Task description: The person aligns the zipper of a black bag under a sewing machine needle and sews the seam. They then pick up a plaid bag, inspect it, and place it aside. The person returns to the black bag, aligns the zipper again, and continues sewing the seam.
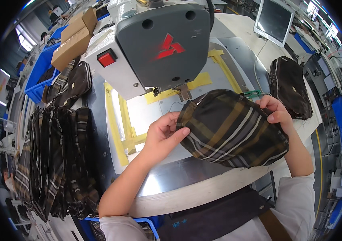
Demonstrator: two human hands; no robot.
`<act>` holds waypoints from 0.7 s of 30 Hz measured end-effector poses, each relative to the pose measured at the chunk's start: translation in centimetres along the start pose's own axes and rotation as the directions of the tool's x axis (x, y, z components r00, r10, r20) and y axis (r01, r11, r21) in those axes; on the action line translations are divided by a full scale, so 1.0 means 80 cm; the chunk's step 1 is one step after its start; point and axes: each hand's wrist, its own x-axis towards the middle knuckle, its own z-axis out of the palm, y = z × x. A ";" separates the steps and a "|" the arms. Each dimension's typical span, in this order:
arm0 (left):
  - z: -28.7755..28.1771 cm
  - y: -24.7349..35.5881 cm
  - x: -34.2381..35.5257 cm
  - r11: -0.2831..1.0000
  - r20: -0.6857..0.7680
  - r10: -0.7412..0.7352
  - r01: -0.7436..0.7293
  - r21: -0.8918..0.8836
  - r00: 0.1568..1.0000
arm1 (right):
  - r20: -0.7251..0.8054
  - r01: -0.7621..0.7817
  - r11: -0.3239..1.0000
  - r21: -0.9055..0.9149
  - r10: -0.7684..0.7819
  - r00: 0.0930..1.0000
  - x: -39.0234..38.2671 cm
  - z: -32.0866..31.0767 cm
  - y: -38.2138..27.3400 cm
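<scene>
A plaid fabric pouch (pixel 235 130) in black, brown and white is stretched between my two hands, over the front of the sewing machine's work plate. My left hand (pixel 161 138) pinches its left edge, thumb on top and fingers underneath. At the upper right edge, my right hand (pixel 278 114) grips the cloth between thumb and curled fingers. Beyond the pouch is the sewing machine (pixel 163 48), its needle area (pixel 183 92) just behind the pouch's upper left side. A loose thread trails near there. Green-handled thread snips (pixel 253 94) lie beside my right hand, partly hidden by the pouch.
Strips of yellow tape (pixel 112 132) frame the white sheet under the machine. Several plaid pouches (pixel 52 160) hang in a stack at the left. Dark zippered pouches lie at the far right (pixel 290 86) and behind the stack. A blue crate (pixel 36 84), cardboard box (pixel 72 44) and monitor (pixel 274 20) stand further back.
</scene>
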 end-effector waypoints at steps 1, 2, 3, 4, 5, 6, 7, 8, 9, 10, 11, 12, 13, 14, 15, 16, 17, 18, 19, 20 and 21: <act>0.000 0.001 -0.001 1.000 -0.002 -0.004 0.004 -0.008 1.000 | 0.002 0.003 1.000 0.028 -0.003 1.000 0.001 -0.001 0.001; 0.000 0.001 -0.001 1.000 -0.003 -0.009 0.009 -0.016 1.000 | -0.004 -0.004 0.999 0.044 0.004 1.000 0.001 -0.002 0.003; 0.000 0.001 -0.002 1.000 -0.003 -0.014 0.014 -0.025 1.000 | -0.010 -0.009 0.998 0.059 0.010 1.000 0.002 -0.003 0.005; 0.001 0.002 -0.002 1.000 -0.009 -0.019 0.018 -0.016 1.000 | -0.019 -0.012 0.997 0.072 0.014 1.000 0.001 -0.004 0.006; 0.002 0.003 -0.003 1.000 -0.014 -0.023 0.023 -0.007 1.000 | -0.021 -0.011 0.997 0.071 0.013 1.000 0.001 -0.005 0.007; 0.003 0.003 -0.003 1.000 -0.019 -0.029 0.029 0.002 0.999 | -0.024 -0.010 0.997 0.070 0.011 1.000 0.001 -0.005 0.007; 0.003 0.003 -0.003 0.999 -0.016 -0.017 0.018 0.028 1.000 | -0.026 -0.007 0.997 0.070 0.009 1.000 0.001 -0.005 0.008; 0.003 0.004 -0.004 0.999 -0.013 -0.007 0.007 0.054 1.000 | -0.024 -0.006 0.998 0.058 0.008 1.000 0.001 -0.005 0.008; 0.003 0.004 -0.004 0.997 -0.009 0.004 -0.003 0.080 1.000 | -0.024 -0.004 0.999 0.046 0.005 1.000 -0.001 -0.006 0.007; 0.004 0.004 -0.004 0.994 0.002 0.015 -0.015 0.105 1.000 | -0.025 -0.002 0.999 0.034 0.003 1.000 -0.002 -0.008 0.007; 0.004 0.004 -0.004 0.991 0.013 0.026 -0.028 0.130 1.000 | -0.040 0.005 1.000 0.006 -0.005 0.999 -0.004 -0.007 0.006; 0.005 0.004 -0.004 0.987 0.025 0.037 -0.041 0.154 0.999 | -0.057 0.012 1.000 -0.021 -0.013 0.998 -0.007 -0.006 0.003; 0.006 0.003 -0.005 0.983 0.033 0.047 -0.052 0.175 0.998 | -0.071 0.019 0.999 -0.049 -0.022 0.997 -0.011 -0.005 0.000; 0.006 0.002 -0.005 0.979 0.042 0.056 -0.063 0.195 0.998 | -0.085 0.033 0.996 -0.081 -0.040 0.996 -0.014 -0.004 -0.004; 0.007 0.001 -0.005 0.974 0.051 0.065 -0.075 0.215 0.997 | -0.100 0.047 0.992 -0.114 -0.059 0.993 -0.019 -0.004 -0.008; 0.009 0.000 -0.005 0.972 0.062 0.074 -0.086 0.220 0.995 | -0.119 0.060 0.986 -0.152 -0.078 0.990 -0.026 -0.003 -0.016; 0.010 0.000 -0.005 0.970 0.074 0.083 -0.098 0.224 0.994 | -0.108 0.087 0.968 -0.234 -0.115 0.987 -0.033 -0.002 -0.024; 0.011 0.000 -0.004 0.968 0.086 0.092 -0.110 0.227 0.992 | -0.095 0.113 0.943 -0.314 -0.150 0.984 -0.040 -0.002 -0.034; 0.012 0.000 -0.003 0.970 0.110 0.075 -0.098 0.223 0.991 | -0.079 0.139 0.910 -0.390 -0.183 0.980 -0.046 0.001 -0.044; 0.013 0.001 -0.002 0.972 0.134 0.058 -0.087 0.218 0.989 | -0.079 0.148 0.796 -0.587 -0.239 0.968 -0.051 0.008 -0.054; 0.014 0.001 0.000 0.974 0.158 0.042 -0.075 0.213 0.987 | -0.028 0.161 0.731 -0.663 -0.240 0.970 -0.056 0.015 -0.062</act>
